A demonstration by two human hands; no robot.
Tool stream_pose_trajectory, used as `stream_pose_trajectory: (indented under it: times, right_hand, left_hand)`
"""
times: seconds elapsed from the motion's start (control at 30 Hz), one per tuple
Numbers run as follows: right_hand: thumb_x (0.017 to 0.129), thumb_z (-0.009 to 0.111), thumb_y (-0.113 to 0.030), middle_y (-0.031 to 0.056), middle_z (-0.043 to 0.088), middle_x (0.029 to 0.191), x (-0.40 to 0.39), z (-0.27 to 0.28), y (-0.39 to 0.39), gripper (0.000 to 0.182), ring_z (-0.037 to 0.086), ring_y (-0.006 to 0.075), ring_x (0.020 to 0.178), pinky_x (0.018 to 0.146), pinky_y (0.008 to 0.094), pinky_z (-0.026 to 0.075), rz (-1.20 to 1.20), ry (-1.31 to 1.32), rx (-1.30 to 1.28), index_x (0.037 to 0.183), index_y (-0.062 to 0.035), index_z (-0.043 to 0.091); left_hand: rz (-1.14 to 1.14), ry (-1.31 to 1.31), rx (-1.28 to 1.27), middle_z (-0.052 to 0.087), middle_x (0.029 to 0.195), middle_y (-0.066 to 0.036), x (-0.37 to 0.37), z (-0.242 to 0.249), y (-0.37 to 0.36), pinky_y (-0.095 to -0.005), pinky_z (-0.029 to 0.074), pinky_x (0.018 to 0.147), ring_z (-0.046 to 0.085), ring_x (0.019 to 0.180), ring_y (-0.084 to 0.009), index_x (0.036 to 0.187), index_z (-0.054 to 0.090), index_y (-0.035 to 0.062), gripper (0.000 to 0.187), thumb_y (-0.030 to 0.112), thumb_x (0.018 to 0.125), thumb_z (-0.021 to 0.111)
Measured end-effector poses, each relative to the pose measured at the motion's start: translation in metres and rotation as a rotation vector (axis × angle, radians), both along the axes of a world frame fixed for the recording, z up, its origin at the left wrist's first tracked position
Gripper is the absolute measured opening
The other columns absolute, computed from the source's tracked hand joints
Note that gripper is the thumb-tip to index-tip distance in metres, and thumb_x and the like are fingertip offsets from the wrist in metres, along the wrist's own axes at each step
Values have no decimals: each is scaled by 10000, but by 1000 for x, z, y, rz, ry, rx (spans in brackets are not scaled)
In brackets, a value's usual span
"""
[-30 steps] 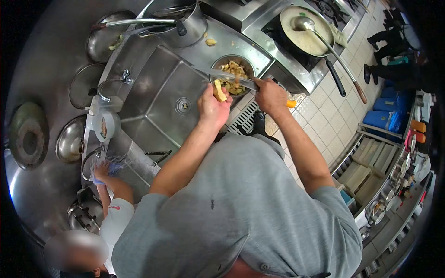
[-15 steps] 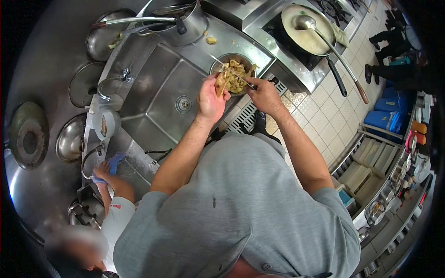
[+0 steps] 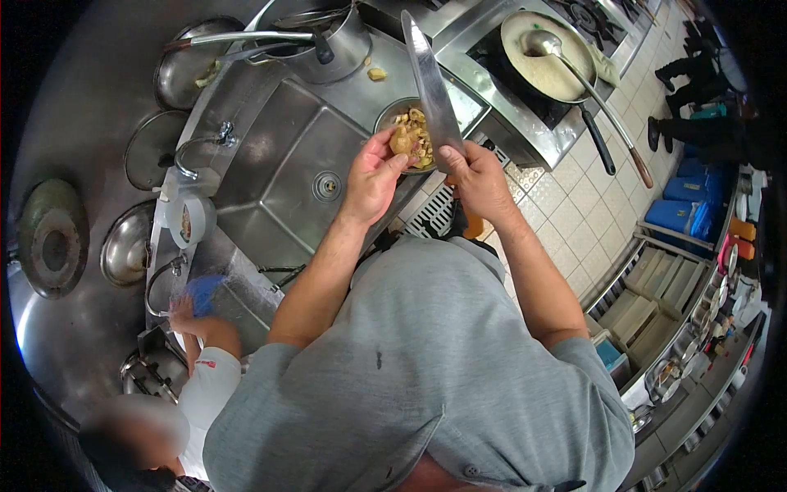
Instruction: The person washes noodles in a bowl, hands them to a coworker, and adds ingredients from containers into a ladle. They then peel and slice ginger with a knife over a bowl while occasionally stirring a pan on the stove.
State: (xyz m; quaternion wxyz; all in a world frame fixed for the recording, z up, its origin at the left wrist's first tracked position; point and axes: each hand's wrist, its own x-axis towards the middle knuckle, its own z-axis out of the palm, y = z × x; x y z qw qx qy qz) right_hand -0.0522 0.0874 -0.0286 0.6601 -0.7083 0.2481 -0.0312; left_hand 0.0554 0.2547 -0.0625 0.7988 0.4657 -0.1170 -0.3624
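Observation:
Between the thumb and fingers of my left hand (image 3: 374, 179) is a brownish-yellow food piece (image 3: 402, 142), held over the near left side of a metal bowl (image 3: 384, 117). The bowl holds many chopped yellow-brown pieces (image 3: 424, 152). My right hand (image 3: 482, 182) grips a large knife (image 3: 436, 88) by its handle. Its broad blade points away from me, with the flat side showing, and covers the right part of the bowl. The blade is apart from the food in my left hand.
A steel sink (image 3: 279, 164) lies left of the bowl, a large pot (image 3: 332, 61) beyond it. A pan of pale liquid (image 3: 548, 61) with a ladle stands on the stove. A co-worker (image 3: 209, 385) rinses something blue (image 3: 203, 293) at lower left.
The knife has turned from lying edge-on across the bowl to pointing away with its flat side showing. The piece in my left hand sits slightly higher. The co-worker's hands have shifted a little.

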Motion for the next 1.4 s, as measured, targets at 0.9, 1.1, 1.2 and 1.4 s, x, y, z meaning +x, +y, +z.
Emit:
stream_pose_trajectory:
  times: [0.9,1.1,1.2,1.4]
  right_hand:
    - [1024,633,-291,15,596,697,-1,19,-8,319,551,71,566,518,263,471,225,-47,-127,991,23,588]
    - [1009,653,-201,9,602,734,2,28,-12,223,572,68,596,520,244,471,293,146,279,1081,6,610]
    - [978,640,-104,-10,633,831,0,25,-11,246,596,71,659,566,242,492,238,-61,24,1207,-27,595]
    - [804,655,1,102,688,852,-9,40,-3,526,674,239,676,674,343,567,370,-146,-550,1323,-46,580]
  left_hand:
    - [-161,34,-30,635,1148,-61,7,17,10,-286,475,856,590,979,-136,1369,523,-31,405,148,1014,601]
    - [-106,333,-67,648,1079,-43,5,25,1,-259,484,775,593,884,-110,1287,564,12,337,155,991,638]
    - [-104,453,-94,610,975,-28,19,14,1,-238,467,650,592,760,-123,1234,558,93,269,151,984,638]
    - [-16,370,-190,587,963,-51,34,2,4,-293,445,654,547,753,-163,1161,583,92,211,260,1035,561]
